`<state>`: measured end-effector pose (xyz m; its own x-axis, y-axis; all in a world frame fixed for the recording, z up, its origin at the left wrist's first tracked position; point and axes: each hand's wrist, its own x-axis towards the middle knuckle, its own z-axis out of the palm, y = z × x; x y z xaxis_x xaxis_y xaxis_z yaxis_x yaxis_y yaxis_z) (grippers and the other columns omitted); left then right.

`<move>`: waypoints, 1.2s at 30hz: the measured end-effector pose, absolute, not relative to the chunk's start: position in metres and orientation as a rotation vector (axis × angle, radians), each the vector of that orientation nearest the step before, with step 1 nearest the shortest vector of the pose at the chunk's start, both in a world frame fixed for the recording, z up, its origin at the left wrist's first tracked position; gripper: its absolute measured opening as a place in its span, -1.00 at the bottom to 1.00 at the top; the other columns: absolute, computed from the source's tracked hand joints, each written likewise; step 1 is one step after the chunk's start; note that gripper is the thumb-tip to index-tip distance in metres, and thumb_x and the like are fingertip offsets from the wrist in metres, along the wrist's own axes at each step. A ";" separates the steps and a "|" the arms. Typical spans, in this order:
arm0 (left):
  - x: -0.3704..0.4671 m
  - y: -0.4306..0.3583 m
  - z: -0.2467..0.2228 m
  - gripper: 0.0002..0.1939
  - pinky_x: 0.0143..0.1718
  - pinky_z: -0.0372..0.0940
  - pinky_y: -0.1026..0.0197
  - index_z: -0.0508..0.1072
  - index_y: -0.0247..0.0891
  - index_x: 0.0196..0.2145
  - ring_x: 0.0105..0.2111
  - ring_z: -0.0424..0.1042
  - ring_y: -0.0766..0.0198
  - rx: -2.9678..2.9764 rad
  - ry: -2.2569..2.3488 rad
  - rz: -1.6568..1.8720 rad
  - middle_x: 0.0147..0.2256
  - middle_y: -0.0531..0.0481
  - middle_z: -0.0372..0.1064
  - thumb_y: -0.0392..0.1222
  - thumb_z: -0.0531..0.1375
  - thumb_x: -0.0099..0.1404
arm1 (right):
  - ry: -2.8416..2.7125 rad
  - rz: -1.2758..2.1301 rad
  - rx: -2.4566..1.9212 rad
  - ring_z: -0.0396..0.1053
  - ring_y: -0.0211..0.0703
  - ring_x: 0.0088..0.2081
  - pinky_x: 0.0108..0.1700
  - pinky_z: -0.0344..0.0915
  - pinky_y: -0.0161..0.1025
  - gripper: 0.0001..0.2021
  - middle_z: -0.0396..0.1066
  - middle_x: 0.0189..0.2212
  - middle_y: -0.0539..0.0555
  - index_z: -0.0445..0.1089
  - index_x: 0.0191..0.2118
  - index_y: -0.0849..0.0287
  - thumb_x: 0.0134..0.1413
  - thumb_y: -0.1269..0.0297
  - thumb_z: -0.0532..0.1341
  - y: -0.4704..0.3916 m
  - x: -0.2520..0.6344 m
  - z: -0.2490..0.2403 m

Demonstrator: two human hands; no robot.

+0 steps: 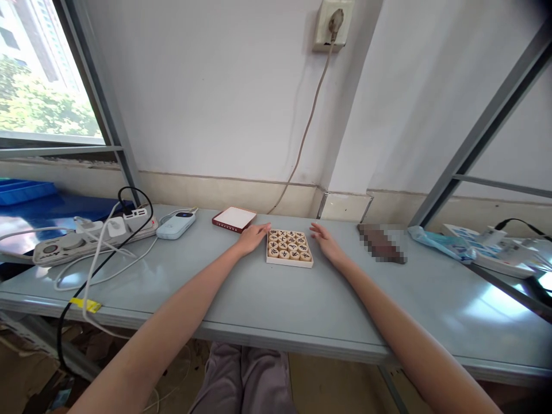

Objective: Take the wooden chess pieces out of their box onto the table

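Note:
A shallow white box (290, 263) sits on the grey table, filled with rows of round Chinese chess pieces (293, 247) that carry dark characters. At the box's left side rests my left hand (252, 237), fingers stretched out, very near or touching its edge. On the other side, a small gap apart from the box, my right hand (326, 241) has its fingers spread and holds nothing. Just behind my left hand lies a box lid (235, 218) with a white inside and dark red sides.
To the left are a power strip (95, 236) with tangled cables and a light blue power bank (176, 224). A blurred-out brown object (382, 244) lies on the right, before a white tray (504, 267) of packets. A cord hangs from the wall socket (333, 26).

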<state>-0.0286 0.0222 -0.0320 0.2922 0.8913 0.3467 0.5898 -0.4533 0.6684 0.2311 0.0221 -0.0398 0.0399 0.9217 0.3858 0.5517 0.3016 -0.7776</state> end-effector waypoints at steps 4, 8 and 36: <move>-0.028 0.023 -0.030 -0.44 0.07 0.08 0.17 0.42 -0.33 -0.06 0.01 0.28 0.15 2.089 1.224 0.975 -0.03 -0.10 0.35 0.10 -0.13 0.29 | -1.732 0.728 -1.370 0.32 -0.14 -0.05 0.05 0.17 -0.11 -0.61 0.35 -0.02 0.13 0.29 0.01 0.13 0.15 0.15 -0.07 0.014 0.219 -0.038; -0.030 0.021 -0.024 -0.45 0.11 0.03 0.17 0.44 -0.32 -0.08 0.04 0.25 0.16 2.018 1.147 0.932 -0.03 -0.08 0.35 0.12 -0.10 0.26 | -1.885 0.625 -1.418 0.34 -0.10 -0.11 -0.04 0.22 -0.16 -0.61 0.37 -0.05 0.14 0.37 -0.07 0.16 0.04 0.06 0.08 0.000 0.213 -0.025; -0.031 0.018 -0.028 -0.40 0.17 -0.09 0.12 -0.18 -0.36 0.26 0.07 0.22 0.26 2.044 1.267 1.024 -0.13 -0.07 0.43 -0.11 -0.15 0.32 | -1.781 0.156 -1.763 0.27 0.01 -0.12 -0.14 0.15 -0.08 -0.80 0.36 -0.17 0.19 0.37 -0.24 0.16 0.01 0.23 0.12 0.002 0.234 -0.026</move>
<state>-0.0313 0.0178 -0.0276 0.2761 0.9040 0.3266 0.5089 -0.4257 0.7482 0.2345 0.0019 -0.0261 0.0836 0.9368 0.3396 0.8636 0.1019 -0.4937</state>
